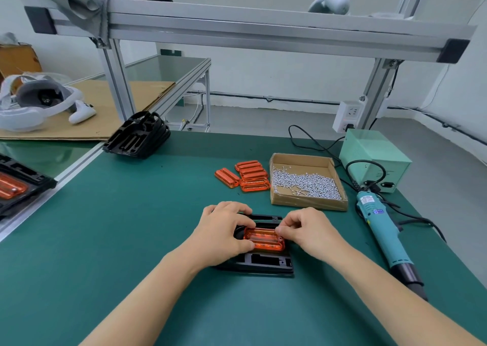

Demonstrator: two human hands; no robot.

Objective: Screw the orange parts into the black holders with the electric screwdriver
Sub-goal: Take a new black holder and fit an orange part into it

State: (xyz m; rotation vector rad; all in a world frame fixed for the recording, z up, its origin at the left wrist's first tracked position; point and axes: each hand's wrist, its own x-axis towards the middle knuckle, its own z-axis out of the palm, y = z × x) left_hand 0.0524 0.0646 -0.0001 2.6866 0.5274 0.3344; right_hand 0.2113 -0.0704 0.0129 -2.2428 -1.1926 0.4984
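- A green work mat [105,240] is covering the bench beneath an aluminium frame [263,26], with grey floor and pale walls lying beyond it.
- At the middle of the mat, a black holder [266,262] is lying flat with an orange part [264,239] sitting in its recess.
- The left hand [224,236] is gripping the orange part's left end, thumb and fingers curled round it, its heel resting over the holder.
- The right hand [307,231] is pinching the part's right end between thumb and fingertips.
- Behind the holder, loose orange parts [243,176] are lying in a small cluster, just beside a cardboard tray [308,203] of silver screws [307,183].
- Right of the holder, the teal electric screwdriver [384,229] is lying on the mat, untouched, its cable running to a pale green power box [374,158].
- Far behind and left of the holder, a stack of black holders [138,136] is standing at the mat's edge.
- On the neighbouring bench, a white headset [34,103] is resting on cardboard.
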